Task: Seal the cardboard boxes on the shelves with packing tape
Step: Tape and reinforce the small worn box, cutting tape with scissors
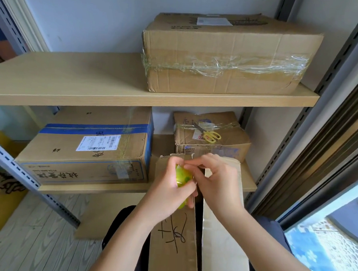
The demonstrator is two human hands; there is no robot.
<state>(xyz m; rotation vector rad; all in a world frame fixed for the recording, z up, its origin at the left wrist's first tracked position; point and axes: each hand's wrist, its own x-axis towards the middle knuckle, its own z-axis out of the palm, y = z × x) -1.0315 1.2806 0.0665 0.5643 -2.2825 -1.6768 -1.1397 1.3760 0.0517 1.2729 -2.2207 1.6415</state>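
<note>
Head view. Your left hand grips the tape roll, fingers curled round it, just above the near box. Your right hand meets the roll from the right; thumb & forefinger pinch at its edge, prob. the tape end, too small to tell. Near box: flaps not yet taped, dark gap betw. left & right flap, handwriting on left flap. Lower shelf: blue-taped box at left, small box far right w/ yellow scissors lying on top. Upper shelf: large box at right, clear tape wrapped round its front.
</note>
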